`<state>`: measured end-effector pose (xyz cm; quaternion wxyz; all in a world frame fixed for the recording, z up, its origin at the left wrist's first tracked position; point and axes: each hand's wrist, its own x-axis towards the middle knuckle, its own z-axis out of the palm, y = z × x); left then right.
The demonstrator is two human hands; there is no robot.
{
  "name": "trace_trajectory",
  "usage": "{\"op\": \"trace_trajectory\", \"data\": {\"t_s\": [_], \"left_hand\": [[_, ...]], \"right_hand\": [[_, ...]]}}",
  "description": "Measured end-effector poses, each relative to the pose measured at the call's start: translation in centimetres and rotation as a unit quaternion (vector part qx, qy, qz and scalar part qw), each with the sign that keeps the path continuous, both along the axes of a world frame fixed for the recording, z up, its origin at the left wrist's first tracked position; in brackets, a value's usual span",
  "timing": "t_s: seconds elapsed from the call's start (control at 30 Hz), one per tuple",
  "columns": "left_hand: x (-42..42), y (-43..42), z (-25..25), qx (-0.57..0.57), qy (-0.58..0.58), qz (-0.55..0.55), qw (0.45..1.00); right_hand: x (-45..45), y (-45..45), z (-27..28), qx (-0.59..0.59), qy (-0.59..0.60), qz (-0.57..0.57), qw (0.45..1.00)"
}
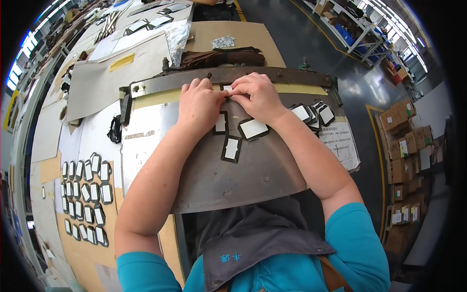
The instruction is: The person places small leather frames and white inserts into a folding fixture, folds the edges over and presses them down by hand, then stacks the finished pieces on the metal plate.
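Both my hands work close together at the back edge of a metal plate. Between them is a small white piece with a dark border. My left hand has its fingers bent and its thumb and forefinger at the piece's left side. From the right, my right hand pinches at the piece's near edge. Similar dark-bordered white pieces lie in front: one by my left wrist, one tilted under my right wrist, and one nearer me. A loose pile sits beside my right forearm.
Stacks of the same pieces stand in rows on the table at left. A metal bar runs along the plate's back, with dark brown sheets behind it. A printed paper lies at right; cardboard boxes stand beyond.
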<state>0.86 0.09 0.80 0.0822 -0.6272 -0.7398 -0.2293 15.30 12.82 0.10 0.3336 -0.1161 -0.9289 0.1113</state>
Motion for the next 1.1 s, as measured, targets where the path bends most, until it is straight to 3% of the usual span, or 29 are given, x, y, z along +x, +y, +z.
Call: {"op": "trace_trajectory", "data": {"t_s": [0.1, 0.43, 0.5, 0.53, 0.6, 0.67, 0.73, 0.77, 0.8, 0.87, 0.97, 1.1], "left_hand": [[-0.1, -0.4, -0.4, 0.068, 0.014, -0.055, 0.996], [-0.9, 0.0, -0.1, 0.022, -0.020, -0.066, 0.997], [-1.2, 0.2, -0.1, 0.018, -0.015, -0.073, 0.997], [-1.5, 0.4, -0.1, 0.083, -0.022, -0.077, 0.993], [-2.2, 0.5, 0.6, 0.193, -0.016, -0.072, 0.978], [-2.0, -0.3, 2.1, 0.225, -0.028, -0.056, 0.972], [-1.3, -0.9, 3.1, 0.228, -0.009, -0.067, 0.971], [-0.9, -1.1, 3.4, 0.205, 0.001, -0.092, 0.974], [-0.6, -1.1, 3.6, 0.184, 0.011, -0.114, 0.976], [0.1, -1.3, 3.4, 0.155, 0.005, -0.165, 0.974], [0.7, -1.7, 3.2, 0.116, 0.022, -0.187, 0.975], [1.2, -2.4, 3.7, -0.004, -0.049, -0.245, 0.968]], "right_hand": [[0.6, -0.4, 0.5, 0.012, 0.000, 0.013, 1.000], [0.3, -0.1, 1.5, -0.048, -0.092, 0.021, 0.994], [0.5, 0.2, 2.1, -0.134, -0.145, 0.017, 0.980], [0.8, 0.2, 2.5, -0.134, -0.146, 0.017, 0.980], [1.5, 0.3, 3.7, -0.086, -0.016, 0.017, 0.996], [3.1, -0.2, 7.0, -0.151, -0.071, -0.008, 0.986], [4.7, -1.6, 9.1, -0.252, -0.298, 0.014, 0.921], [5.4, -2.9, 9.1, -0.223, -0.343, 0.033, 0.912], [6.2, -4.2, 8.2, -0.082, -0.326, 0.068, 0.939], [7.2, -5.4, 5.2, 0.038, -0.253, 0.079, 0.963], [7.6, -5.3, 3.8, 0.054, -0.201, 0.033, 0.978], [8.1, -3.6, 2.7, 0.048, -0.144, -0.008, 0.988]]}}
